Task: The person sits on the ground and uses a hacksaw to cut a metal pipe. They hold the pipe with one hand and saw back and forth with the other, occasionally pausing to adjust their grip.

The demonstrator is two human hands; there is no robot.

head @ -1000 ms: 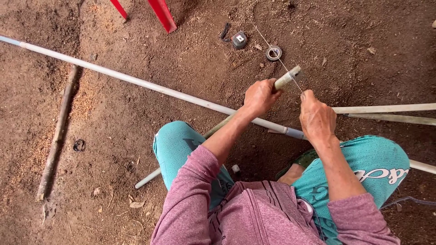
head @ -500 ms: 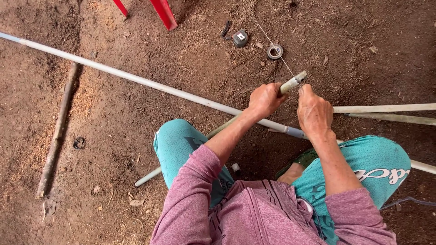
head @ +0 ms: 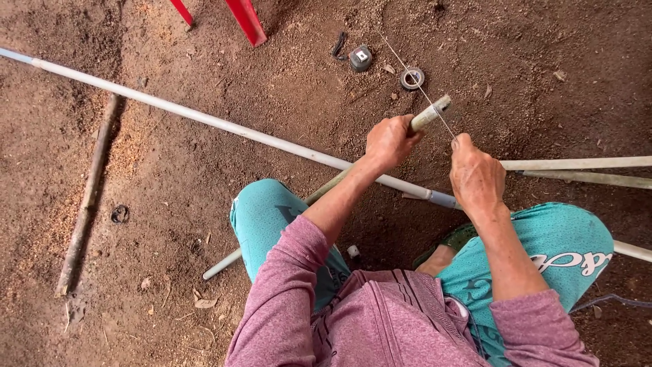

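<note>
Stick point(head: 428, 117) gripped in left hand point(head: 389, 141), right hand point(head: 475, 173) pinching thin wire point(head: 435, 109)

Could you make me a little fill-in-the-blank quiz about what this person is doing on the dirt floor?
1. The left hand grips a short pipe near its ____ end.
2. The right hand pulls a thin ____ taut across that pipe.
3. The small roll of tape lies on the ____.
4. The person's trousers are ____ in colour.

Missing words: cut; string; ground; teal
</note>
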